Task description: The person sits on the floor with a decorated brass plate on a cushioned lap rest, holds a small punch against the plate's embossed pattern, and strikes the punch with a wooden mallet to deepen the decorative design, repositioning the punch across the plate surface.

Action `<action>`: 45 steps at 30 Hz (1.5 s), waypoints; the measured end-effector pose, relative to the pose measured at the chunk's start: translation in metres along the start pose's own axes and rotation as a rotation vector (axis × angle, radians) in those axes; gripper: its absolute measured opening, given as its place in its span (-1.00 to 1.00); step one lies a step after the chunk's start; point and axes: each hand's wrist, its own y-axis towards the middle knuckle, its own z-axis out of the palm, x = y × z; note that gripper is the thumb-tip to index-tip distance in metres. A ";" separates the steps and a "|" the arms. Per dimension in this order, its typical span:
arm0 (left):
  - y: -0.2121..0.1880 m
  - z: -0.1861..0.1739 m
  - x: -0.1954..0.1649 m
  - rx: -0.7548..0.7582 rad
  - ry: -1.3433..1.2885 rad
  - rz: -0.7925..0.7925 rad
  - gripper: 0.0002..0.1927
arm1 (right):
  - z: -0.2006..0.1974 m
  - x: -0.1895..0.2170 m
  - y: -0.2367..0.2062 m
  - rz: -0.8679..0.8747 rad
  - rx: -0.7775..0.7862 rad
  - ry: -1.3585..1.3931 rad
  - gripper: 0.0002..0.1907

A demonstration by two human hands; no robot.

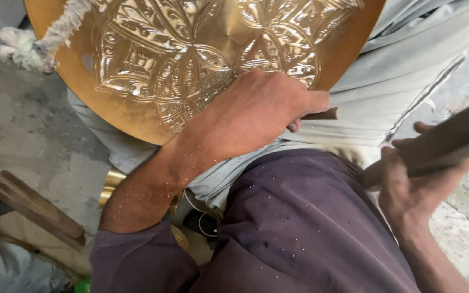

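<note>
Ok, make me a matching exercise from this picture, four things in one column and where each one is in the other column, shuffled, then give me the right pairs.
Things:
1. embossed brass plate
2. frayed white rope
3. left hand
4. right hand

Places:
A. far right, gripping a long dark bar
B. top of the picture, across the lap
C. upper left, at the plate's rim
D. centre, against the plate's lower edge, closed on a short wooden handle

Pairs: 1-B, 2-C, 3-D, 4-A

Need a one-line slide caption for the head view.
Left hand grips a wooden handle against an embossed brass plate; right hand holds a dark wooden bar.
</note>
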 end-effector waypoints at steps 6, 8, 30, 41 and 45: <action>0.000 -0.007 -0.006 0.038 0.027 0.010 -0.63 | 0.001 -0.031 -0.015 -0.051 0.034 -0.133 -0.58; -0.004 -0.008 -0.007 0.058 0.044 -0.006 -0.66 | 0.007 -0.042 -0.017 -0.080 0.029 -0.115 -0.57; -0.156 0.002 -0.051 -1.472 -0.306 -0.338 -0.76 | 0.018 0.020 0.043 0.018 0.116 0.021 -0.64; -0.143 0.026 -0.044 -1.397 -0.094 -0.642 -0.81 | 0.042 0.062 0.103 -0.143 0.109 0.178 -0.74; -0.128 0.056 -0.056 -1.386 -0.212 -0.709 -0.78 | 0.043 0.058 0.140 -0.355 -0.007 0.232 -0.81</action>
